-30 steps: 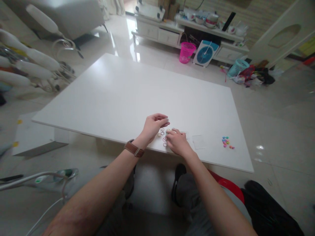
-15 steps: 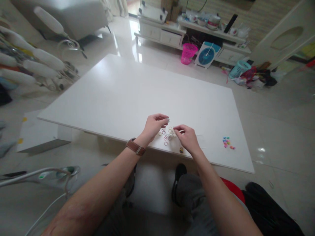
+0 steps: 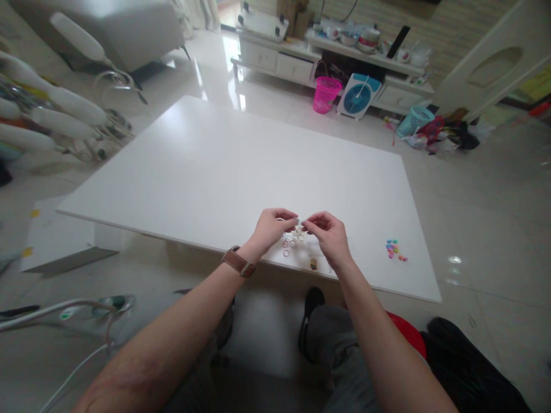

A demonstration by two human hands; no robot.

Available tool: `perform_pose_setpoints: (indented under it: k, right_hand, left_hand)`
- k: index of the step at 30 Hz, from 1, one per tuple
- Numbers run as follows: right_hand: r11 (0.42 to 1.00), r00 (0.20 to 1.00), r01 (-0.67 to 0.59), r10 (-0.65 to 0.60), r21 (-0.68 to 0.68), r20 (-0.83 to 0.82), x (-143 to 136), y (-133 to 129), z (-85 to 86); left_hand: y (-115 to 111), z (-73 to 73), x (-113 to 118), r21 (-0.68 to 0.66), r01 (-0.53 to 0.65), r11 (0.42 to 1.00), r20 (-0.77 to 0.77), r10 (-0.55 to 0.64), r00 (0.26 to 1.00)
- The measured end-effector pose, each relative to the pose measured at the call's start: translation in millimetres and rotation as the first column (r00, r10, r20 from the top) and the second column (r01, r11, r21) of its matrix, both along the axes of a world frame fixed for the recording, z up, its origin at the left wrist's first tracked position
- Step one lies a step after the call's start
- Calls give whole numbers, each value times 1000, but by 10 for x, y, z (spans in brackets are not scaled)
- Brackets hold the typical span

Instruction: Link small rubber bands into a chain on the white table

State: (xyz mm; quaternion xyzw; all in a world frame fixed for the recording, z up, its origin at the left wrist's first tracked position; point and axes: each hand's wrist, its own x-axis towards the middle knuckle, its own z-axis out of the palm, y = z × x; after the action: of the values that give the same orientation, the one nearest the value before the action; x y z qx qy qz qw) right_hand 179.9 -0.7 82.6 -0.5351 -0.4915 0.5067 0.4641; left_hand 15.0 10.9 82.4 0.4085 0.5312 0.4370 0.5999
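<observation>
glossy pale floor tiles [image 3: 486, 229] catch bright patches of light. a white table [image 3: 206, 160] fills the middle. beyond it, a long white cabinet [image 3: 258, 57] stands along a striped wall [image 3: 439, 28]; a grey sofa [image 3: 138, 34] sits to the left, near a pale curtain [image 3: 200, 14].

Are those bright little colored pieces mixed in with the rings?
No, the colored pieces lie in their own cluster toward the right end of the table, apart from the rings.
</observation>
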Motion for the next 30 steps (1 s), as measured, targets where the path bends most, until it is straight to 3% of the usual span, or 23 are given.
perform_pose_setpoints:
  k: [11,20,30]
  right_hand:
    - [1000,996,-5,4,11,89,-27,-23,-99]
    - [997,989,59,-65,54,132,-5,-14,-95]
    - [997,996,69,-71,38,60,-32,-22,-56]
  left_hand:
    - [-52,-26,26,-11,129,992,102,-127,987]
    - [-36,20,79,-160,136,978,334,-76,939]
    - [-43,-32,46,-94,141,986,351,-100,931]
